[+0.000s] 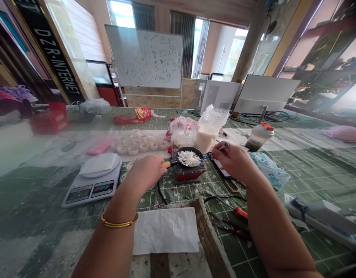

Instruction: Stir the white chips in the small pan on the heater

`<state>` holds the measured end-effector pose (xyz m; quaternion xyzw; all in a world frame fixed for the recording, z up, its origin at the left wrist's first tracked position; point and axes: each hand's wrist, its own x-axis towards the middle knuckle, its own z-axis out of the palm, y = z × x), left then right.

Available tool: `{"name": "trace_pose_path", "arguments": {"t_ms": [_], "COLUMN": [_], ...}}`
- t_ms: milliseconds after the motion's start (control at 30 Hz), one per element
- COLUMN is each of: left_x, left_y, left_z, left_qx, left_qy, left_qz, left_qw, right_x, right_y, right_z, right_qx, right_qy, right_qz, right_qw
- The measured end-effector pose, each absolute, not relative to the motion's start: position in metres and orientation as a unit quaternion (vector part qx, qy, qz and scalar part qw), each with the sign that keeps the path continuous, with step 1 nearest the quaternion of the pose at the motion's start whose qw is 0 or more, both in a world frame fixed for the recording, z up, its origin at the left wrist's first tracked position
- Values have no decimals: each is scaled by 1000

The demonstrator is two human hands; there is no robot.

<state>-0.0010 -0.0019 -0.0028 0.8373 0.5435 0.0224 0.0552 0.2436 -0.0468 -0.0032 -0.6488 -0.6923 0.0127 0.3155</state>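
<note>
A small black pan (196,151) holding white flakes (188,158) sits on a red mini stove (188,173) in the middle of the green cutting mat. My left hand (145,170) is closed round the pan's wooden handle (166,164). My right hand (235,159) pinches a thin blue-tipped tool (209,155) whose end reaches the pan's right rim. A gold bangle (119,223) circles my left wrist.
A white kitchen scale (92,179) stands to the left, with several small white cups (143,143) behind. Plastic bags of white material (208,129) sit past the stove. A shaker bottle (259,137), a white paper sheet (166,231) and red-handled pliers (232,222) lie nearby.
</note>
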Motion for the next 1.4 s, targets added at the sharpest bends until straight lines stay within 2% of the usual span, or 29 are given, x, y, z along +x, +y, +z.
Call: {"name": "trace_pose_path", "arguments": {"t_ms": [100,300,400,533,800,1000,1167,1333,1400], "left_x": [-1,-3,-3,-3,-3,-2,-1,-2,-3], "left_y": [-1,0,0,0,0,-2,-2,-1,-1], "left_z": [-5,-6,-6,-7,-6,-4,-2,-4,-5], "left_qx": [842,841,844,846,844,838,842,841,840], "left_qy": [536,536,533,529,533,542,537,538,540], "left_qz": [26,27,27,31,28,21,21,23,23], "left_qw": [53,60,56,51,49,56,47,54,54], "right_x": [235,229,228,220,217,215,220,219,220], "right_y": [-54,-52,-54,-56,-55,-53,-51,-52,-52], "right_z": [-1,-2,-2,-3,-4,-6,-7,-6,-6], "right_qx": [-632,-634,-644,-612,-612,-604,-607,-606,-614], "right_qy": [-712,-687,-690,-727,-686,-714,-686,-718,-704], "right_qz": [41,27,5,42,44,71,63,64,60], "right_qw": [304,354,329,309,392,347,396,338,352]}}
